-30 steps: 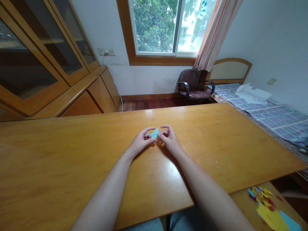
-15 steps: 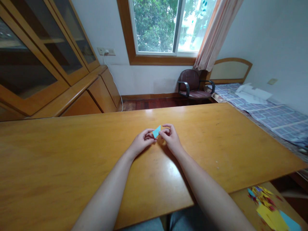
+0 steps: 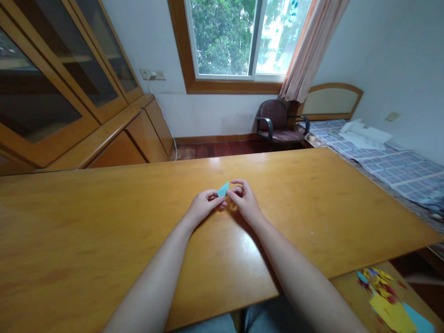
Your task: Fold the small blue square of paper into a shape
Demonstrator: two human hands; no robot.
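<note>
A small piece of light-blue folded paper [image 3: 222,189] with a pointed upper corner is held between both hands over the wooden table [image 3: 104,222]. My left hand [image 3: 207,203] grips its left and lower side, the thumb lying across the front. From the right, my right hand [image 3: 243,198] pinches the paper's edge between thumb and fingertips, with the index finger arched above. Fingers hide part of the lower edge, so I cannot make out the folds there.
At lower right, a lower surface [image 3: 350,289] bears a pile of colourful folded paper pieces [image 3: 378,282], a yellow sheet [image 3: 391,312] and a blue sheet [image 3: 418,319]. Beyond the table stand a chair [image 3: 277,118], a bed [image 3: 388,157] and a glass-fronted cabinet [image 3: 114,148].
The blue paper has shifted slightly left and tilted, showing less of its lower part. My left thumb now lies further across it; my right hand has moved slightly left.
</note>
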